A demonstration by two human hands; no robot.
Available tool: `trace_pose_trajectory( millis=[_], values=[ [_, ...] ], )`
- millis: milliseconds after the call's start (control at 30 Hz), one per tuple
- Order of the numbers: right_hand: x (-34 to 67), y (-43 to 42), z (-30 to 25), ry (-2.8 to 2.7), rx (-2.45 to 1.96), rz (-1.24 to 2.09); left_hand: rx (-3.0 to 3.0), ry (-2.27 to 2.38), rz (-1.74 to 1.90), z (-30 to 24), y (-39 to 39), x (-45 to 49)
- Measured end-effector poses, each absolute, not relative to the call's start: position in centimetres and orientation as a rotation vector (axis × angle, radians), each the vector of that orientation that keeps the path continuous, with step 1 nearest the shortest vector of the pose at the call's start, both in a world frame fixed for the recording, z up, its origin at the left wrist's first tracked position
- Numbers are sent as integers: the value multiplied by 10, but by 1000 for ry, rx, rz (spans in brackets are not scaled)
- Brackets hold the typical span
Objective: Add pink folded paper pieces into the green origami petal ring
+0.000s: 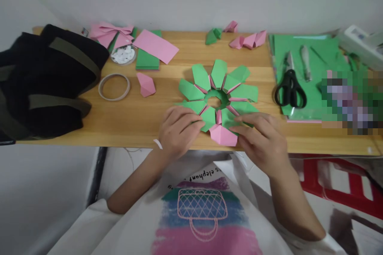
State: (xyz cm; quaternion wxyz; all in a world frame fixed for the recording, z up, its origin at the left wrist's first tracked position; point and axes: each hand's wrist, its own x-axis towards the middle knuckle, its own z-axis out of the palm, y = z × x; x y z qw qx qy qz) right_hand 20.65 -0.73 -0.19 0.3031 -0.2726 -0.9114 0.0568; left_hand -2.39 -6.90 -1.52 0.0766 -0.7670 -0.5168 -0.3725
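Observation:
A ring of folded green paper petals with pink inner folds, a paper flower (219,75), lies on the wooden table in front of me. One pink folded piece (223,135) sits at its near side, between two green petals. My left hand (181,131) is closed on the near left petals, thumb hidden beneath. On the near right, my right hand (263,139) pinches a green petal beside the pink piece. A single pink folded paper piece (146,85) lies apart to the left.
Left of the flower are a tape roll (114,87), pink paper (156,45) and a black bag (50,83). Small folded pieces (249,40) lie at the back. Scissors (290,83) rest on green sheets (320,48) at right, beside a blurred-out patch.

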Motion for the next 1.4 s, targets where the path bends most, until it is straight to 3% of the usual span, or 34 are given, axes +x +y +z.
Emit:
trace_pose_trajectory(
  millis=[200,367,667,800,1000,1400],
  values=[
    [190,-29,18,-2401,-798,293,-2323,-1512,-1088,-9,-65,-19],
    [170,-27,6,-2346,-943,96,-2318,-1498,-1122,-12,-59,-15],
    [175,15,-15,-2173,-761,97,-2181,-1562,-1151,-16,-36,-22],
    [175,12,-21,-2213,-703,117,-2296,-1769,-968,-13,-49,-37],
    [172,2,-28,-2206,-712,156,-1757,-2276,-934,-24,-63,-102],
    [165,-22,-2,-2242,-581,259,-1674,-2751,-867,1,-37,-164]
  ],
)
